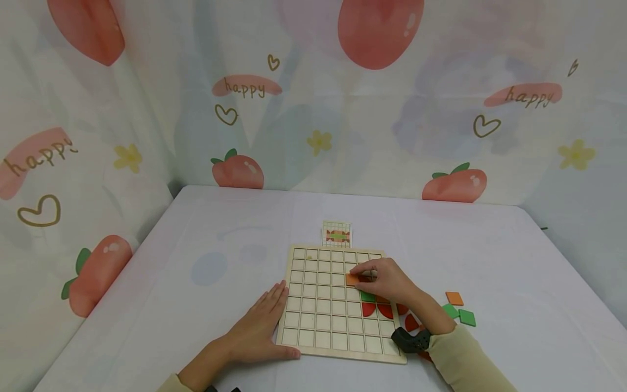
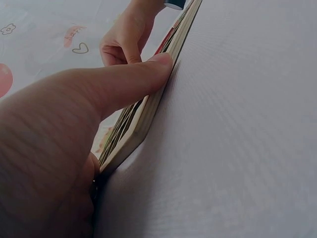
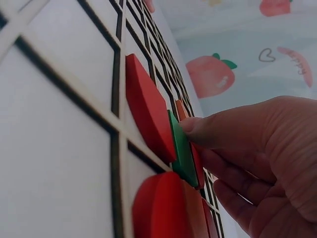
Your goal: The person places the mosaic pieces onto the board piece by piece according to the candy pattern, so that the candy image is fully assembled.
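A wooden grid board (image 1: 323,322) lies flat on the table. My left hand (image 1: 258,326) rests along its left side with straight fingers, and in the left wrist view the thumb (image 2: 141,82) presses on the board's near edge. Over the right half of the board, my right hand (image 1: 387,280) pinches an orange square tile (image 1: 351,279) between thumb and index finger, at a grid cell. Just nearer on the board are a green tile (image 1: 367,296) and red rounded tiles (image 1: 368,309). The right wrist view shows the green tile (image 3: 182,148) beside the thumb; fingers partly hide other tiles.
Behind the board lies a small pattern card (image 1: 337,234) with a printed grid. To the right are a loose orange tile (image 1: 454,298), green tiles (image 1: 467,317) and red pieces (image 1: 411,322), some hidden under the right forearm. A printed cloth (image 1: 343,109) hangs around the table.
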The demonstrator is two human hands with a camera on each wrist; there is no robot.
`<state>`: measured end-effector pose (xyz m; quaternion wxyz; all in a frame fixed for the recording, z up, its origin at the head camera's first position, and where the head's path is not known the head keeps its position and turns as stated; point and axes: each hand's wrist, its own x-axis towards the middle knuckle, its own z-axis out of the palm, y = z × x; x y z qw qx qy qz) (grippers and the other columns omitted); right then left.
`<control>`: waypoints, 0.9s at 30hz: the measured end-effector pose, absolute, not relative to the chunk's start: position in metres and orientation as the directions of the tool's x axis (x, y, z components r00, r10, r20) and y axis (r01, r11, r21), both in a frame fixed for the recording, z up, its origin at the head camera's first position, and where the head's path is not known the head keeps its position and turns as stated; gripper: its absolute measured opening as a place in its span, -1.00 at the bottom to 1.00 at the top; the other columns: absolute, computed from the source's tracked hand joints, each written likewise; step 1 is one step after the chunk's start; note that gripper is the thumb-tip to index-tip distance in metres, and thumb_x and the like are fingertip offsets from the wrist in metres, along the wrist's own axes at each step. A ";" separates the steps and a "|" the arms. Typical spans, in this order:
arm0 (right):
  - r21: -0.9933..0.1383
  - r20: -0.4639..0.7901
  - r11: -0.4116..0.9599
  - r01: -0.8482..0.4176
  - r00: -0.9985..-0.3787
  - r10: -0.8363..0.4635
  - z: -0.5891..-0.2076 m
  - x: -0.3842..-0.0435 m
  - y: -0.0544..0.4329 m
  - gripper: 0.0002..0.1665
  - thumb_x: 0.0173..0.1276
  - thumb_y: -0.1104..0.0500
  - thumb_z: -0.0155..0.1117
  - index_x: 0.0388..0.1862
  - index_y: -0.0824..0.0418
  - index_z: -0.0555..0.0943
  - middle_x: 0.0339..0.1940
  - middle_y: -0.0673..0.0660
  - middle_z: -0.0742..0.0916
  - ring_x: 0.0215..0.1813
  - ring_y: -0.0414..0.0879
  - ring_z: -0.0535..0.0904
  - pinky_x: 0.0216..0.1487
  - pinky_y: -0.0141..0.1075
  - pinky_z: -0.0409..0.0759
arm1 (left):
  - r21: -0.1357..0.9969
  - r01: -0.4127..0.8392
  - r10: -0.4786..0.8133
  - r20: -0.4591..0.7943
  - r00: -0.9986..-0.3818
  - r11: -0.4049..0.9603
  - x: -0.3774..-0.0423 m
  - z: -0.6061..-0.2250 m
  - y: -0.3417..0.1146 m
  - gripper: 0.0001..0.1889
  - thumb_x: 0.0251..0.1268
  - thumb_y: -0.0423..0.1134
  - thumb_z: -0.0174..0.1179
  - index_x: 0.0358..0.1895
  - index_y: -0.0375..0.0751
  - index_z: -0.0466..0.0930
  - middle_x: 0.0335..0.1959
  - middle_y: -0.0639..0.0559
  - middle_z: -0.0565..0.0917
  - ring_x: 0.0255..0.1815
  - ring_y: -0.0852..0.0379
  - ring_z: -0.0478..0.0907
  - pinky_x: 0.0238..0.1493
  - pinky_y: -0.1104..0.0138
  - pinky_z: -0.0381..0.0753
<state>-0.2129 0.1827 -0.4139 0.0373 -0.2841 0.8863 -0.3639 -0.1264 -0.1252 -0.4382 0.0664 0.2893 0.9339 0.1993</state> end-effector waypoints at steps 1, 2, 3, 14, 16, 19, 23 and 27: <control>-0.667 0.139 0.575 -0.474 -0.837 -0.530 -0.414 -0.213 0.183 -0.72 0.08 0.26 0.40 -0.18 0.26 0.69 -0.19 0.08 0.71 -0.04 0.03 0.57 -0.05 -0.14 0.54 | 0.412 0.514 0.567 -0.009 -0.823 0.752 -0.126 -0.438 -0.125 0.23 -0.10 0.55 -0.04 0.43 -0.37 -0.21 0.47 -0.12 -0.24 0.45 0.04 -0.32 0.37 0.13 -0.17; -0.667 0.138 0.576 -0.473 -0.838 -0.529 -0.414 -0.213 0.183 -0.72 0.08 0.26 0.41 -0.18 0.26 0.69 -0.19 0.08 0.71 -0.04 0.03 0.57 -0.05 -0.13 0.54 | 0.412 0.515 0.568 -0.008 -0.823 0.752 -0.126 -0.439 -0.125 0.23 -0.10 0.55 -0.04 0.43 -0.37 -0.20 0.47 -0.12 -0.24 0.45 0.04 -0.32 0.37 0.13 -0.17; -0.666 0.138 0.578 -0.473 -0.839 -0.527 -0.414 -0.213 0.183 -0.72 0.08 0.26 0.41 -0.18 0.25 0.69 -0.19 0.08 0.71 -0.04 0.03 0.57 -0.05 -0.13 0.54 | 0.412 0.515 0.569 -0.009 -0.822 0.751 -0.126 -0.439 -0.125 0.23 -0.10 0.55 -0.05 0.43 -0.37 -0.21 0.47 -0.12 -0.24 0.45 0.04 -0.32 0.37 0.14 -0.18; -0.661 0.140 0.584 -0.471 -0.842 -0.521 -0.416 -0.210 0.186 -0.71 0.08 0.21 0.42 -0.17 0.24 0.69 -0.19 0.06 0.71 -0.04 0.01 0.58 -0.08 -0.14 0.55 | 0.409 0.521 0.573 -0.007 -0.820 0.750 -0.126 -0.440 -0.123 0.24 -0.11 0.56 -0.06 0.43 -0.37 -0.20 0.47 -0.12 -0.24 0.45 0.04 -0.32 0.37 0.14 -0.17; -0.662 0.141 0.583 -0.470 -0.843 -0.519 -0.417 -0.210 0.187 -0.70 0.09 0.19 0.42 -0.16 0.24 0.69 -0.18 0.06 0.71 -0.04 0.01 0.57 -0.07 -0.14 0.55 | 0.408 0.523 0.575 -0.005 -0.818 0.748 -0.125 -0.440 -0.123 0.24 -0.11 0.56 -0.05 0.43 -0.38 -0.20 0.47 -0.13 -0.24 0.45 0.03 -0.32 0.37 0.14 -0.17; -0.657 0.160 0.577 -0.484 -0.838 -0.521 -0.416 -0.210 0.189 -0.68 0.09 0.19 0.42 -0.15 0.25 0.69 -0.19 0.06 0.72 -0.06 0.00 0.58 -0.08 -0.14 0.56 | 0.412 0.520 0.574 -0.008 -0.819 0.748 -0.125 -0.439 -0.122 0.23 -0.10 0.56 -0.05 0.43 -0.37 -0.20 0.47 -0.13 -0.24 0.45 0.03 -0.32 0.37 0.13 -0.16; -0.639 0.181 0.578 -0.508 -0.829 -0.528 -0.415 -0.211 0.193 -0.69 0.09 0.23 0.41 -0.14 0.26 0.68 -0.19 0.06 0.71 -0.11 -0.04 0.60 -0.11 -0.18 0.57 | 0.427 0.508 0.567 -0.016 -0.823 0.749 -0.125 -0.438 -0.122 0.23 -0.10 0.55 -0.05 0.43 -0.37 -0.20 0.47 -0.12 -0.25 0.45 0.03 -0.32 0.37 0.13 -0.16; -0.623 0.155 0.617 -0.480 -0.850 -0.504 -0.412 -0.209 0.197 -0.69 0.10 0.21 0.40 -0.13 0.22 0.68 -0.17 0.04 0.70 -0.08 -0.04 0.58 -0.09 -0.17 0.56 | 0.427 0.499 0.559 -0.019 -0.829 0.754 -0.125 -0.437 -0.124 0.23 -0.11 0.56 -0.05 0.43 -0.36 -0.20 0.47 -0.11 -0.25 0.45 0.04 -0.32 0.37 0.13 -0.16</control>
